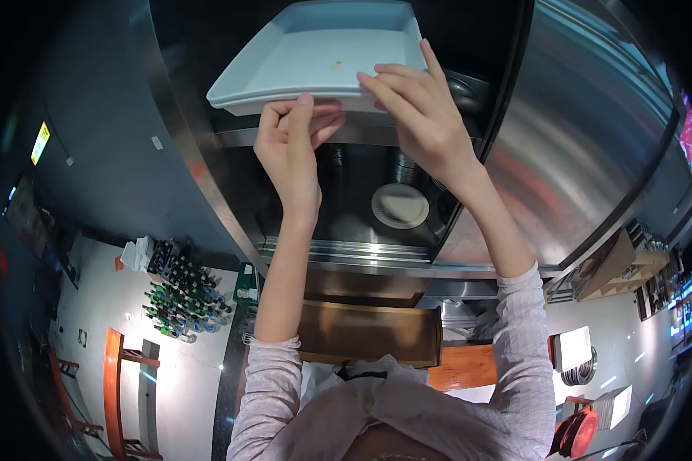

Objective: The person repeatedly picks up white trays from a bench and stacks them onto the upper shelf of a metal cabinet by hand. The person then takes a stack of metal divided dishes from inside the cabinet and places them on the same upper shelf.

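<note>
A white rectangular tray [307,73] with raised sides is held up at the cabinet's upper shelf, its near edge toward me. A small brown speck lies on its floor. The near rim looks doubled, but I cannot tell whether a second tray is nested there. My left hand [291,150] pinches the middle of the near rim, thumb on top and fingers curled beneath. At the near right corner, my right hand [430,119] grips the tray with its fingers over the rim and one finger along the right side; its thumb is hidden.
Below, a round plate [400,206] and stacked dishes [405,169] stand inside the steel cabinet. A steel door panel [592,146] is at right. An open wooden drawer [369,332] is near my body. Many bottles [181,296] and a wooden bench [114,392] are at left.
</note>
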Available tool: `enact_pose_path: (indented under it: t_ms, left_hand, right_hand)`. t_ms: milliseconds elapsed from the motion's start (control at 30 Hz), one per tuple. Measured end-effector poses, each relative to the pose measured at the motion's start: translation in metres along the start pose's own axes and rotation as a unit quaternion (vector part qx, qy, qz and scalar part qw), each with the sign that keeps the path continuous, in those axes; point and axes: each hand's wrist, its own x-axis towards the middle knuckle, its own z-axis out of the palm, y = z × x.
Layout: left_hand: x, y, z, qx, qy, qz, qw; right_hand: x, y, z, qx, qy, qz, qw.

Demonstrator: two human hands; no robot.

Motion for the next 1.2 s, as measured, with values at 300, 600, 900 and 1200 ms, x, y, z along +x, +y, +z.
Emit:
enact_pose_path:
  t_ms: [300, 600, 900, 1200]
  left_hand:
    - [0.041, 0.005, -0.023, 0.112, -0.082, 0.168, 0.976]
    - [0.085, 0.024, -0.045, 0.419, -0.053, 0.399, 0.814]
    - [0.118, -0.005, -0.049, 0.416, -0.072, 0.380, 0.823]
    - [0.149, -0.037, -0.054, 0.554, -0.081, 0.339, 0.756]
  right_hand:
    - [0.029, 0.042, -0.005, 0.017, 0.030, 0.080, 0.996]
    - [0.023, 0.058, 0.006, 0.026, 0.040, 0.110, 0.993]
    - [0.016, 0.081, 0.037, -0.017, 0.038, 0.137, 0.990]
    - [0.007, 0.093, 0.085, -0.167, 0.009, 0.124, 0.978]
